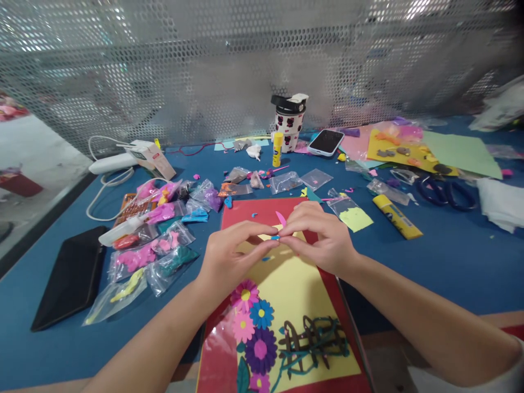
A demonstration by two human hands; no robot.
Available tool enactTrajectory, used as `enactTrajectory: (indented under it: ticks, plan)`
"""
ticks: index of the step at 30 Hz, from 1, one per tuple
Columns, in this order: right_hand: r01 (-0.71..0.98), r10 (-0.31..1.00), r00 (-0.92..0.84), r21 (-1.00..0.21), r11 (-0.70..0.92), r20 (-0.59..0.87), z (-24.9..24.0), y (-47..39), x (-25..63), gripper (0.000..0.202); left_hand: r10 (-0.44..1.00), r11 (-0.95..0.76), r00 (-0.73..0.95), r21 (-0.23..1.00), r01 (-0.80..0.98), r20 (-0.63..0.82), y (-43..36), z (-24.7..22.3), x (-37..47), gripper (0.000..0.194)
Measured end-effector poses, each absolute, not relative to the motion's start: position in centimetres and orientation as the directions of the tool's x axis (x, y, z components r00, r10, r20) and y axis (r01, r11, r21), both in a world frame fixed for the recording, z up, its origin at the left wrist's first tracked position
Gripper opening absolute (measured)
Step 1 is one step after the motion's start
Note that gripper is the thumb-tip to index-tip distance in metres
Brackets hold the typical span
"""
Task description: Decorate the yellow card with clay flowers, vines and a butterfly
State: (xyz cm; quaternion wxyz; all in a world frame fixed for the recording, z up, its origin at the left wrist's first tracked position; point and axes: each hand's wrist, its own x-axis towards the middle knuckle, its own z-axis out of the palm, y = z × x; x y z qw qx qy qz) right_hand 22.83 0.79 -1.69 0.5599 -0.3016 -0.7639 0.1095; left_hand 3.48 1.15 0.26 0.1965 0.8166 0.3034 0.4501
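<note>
Bright blue, a tiny, flat-looking piece (275,237) is pinched by the left hand (231,248) and right hand (321,236).

Flowers (260,349) lie left of the fence (314,342) on the sheet (301,286), the cup (290,123) and phone (326,142) well behind.

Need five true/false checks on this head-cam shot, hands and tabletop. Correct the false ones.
1. Fingertips of the left hand and right hand meet at a small blue piece. True.
2. The yellow glue stick in front of the cup lies on its side. False: it stands upright.
3. The phone lies right of the cup in the picture. True.
4. The purple flower has a yellow centre. False: its centre is pink.
5. The flat black device lies at the picture's left. True.
</note>
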Motion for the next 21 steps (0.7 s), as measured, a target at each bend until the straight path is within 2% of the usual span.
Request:
enactTrajectory:
  ticks: [3,9,21]
  plan:
    - [0.342,0.587,-0.176,-0.510,0.789,0.790,-1.54,0.76,22.81,0.007,0.683,-0.729,0.410,0.604,0.322,0.605,1.22,0.29,3.37,0.021]
    - [0.349,0.581,-0.163,-0.504,0.790,0.798,-1.46,0.71,22.83,0.006,0.651,-0.759,0.386,0.543,0.360,0.654,1.46,0.71,3.23,0.005]
    - [0.342,0.572,-0.218,-0.487,0.804,0.791,-1.61,0.84,22.90,0.009,0.636,-0.772,0.411,0.536,0.342,0.653,1.33,0.80,3.38,0.004]
